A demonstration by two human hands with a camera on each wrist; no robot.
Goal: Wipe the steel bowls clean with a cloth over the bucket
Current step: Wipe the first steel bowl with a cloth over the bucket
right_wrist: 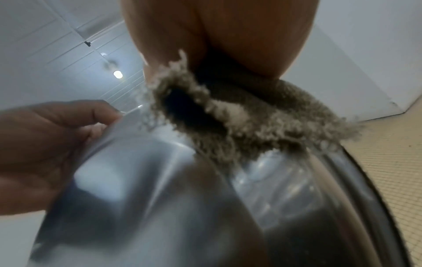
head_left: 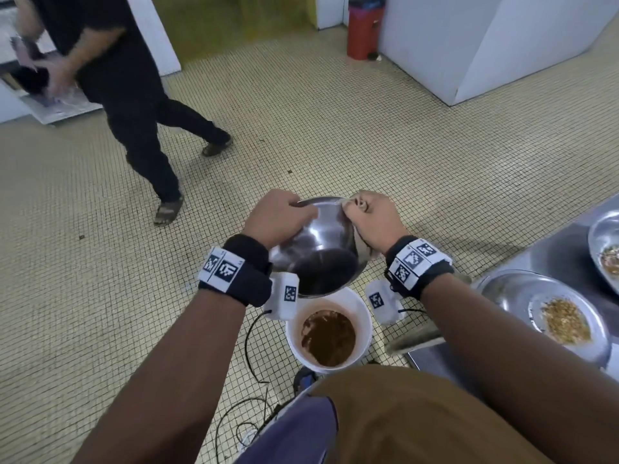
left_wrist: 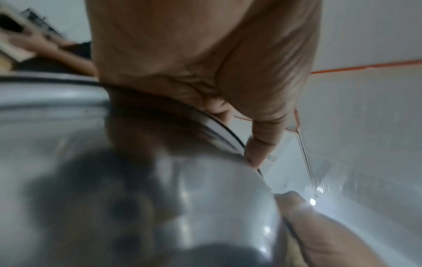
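I hold a steel bowl (head_left: 321, 249) tilted above a white bucket (head_left: 330, 333) that holds brown slop. My left hand (head_left: 278, 216) grips the bowl's far left rim, fingers curled over the edge (left_wrist: 258, 144). My right hand (head_left: 371, 219) grips a grey-beige fuzzy cloth (right_wrist: 239, 119) and presses it against the bowl's right rim and outer wall (right_wrist: 285, 180). Part of the cloth (head_left: 363, 244) shows below that hand in the head view. The bowl's underside (left_wrist: 160, 198) fills the left wrist view.
On a steel counter (head_left: 556, 252) at the right sit two steel bowls with food scraps (head_left: 566, 321) (head_left: 608, 252). A person in black (head_left: 134, 105) walks on the tiled floor at the left. Cables (head_left: 251, 380) lie by the bucket. A red bin (head_left: 363, 28) stands far back.
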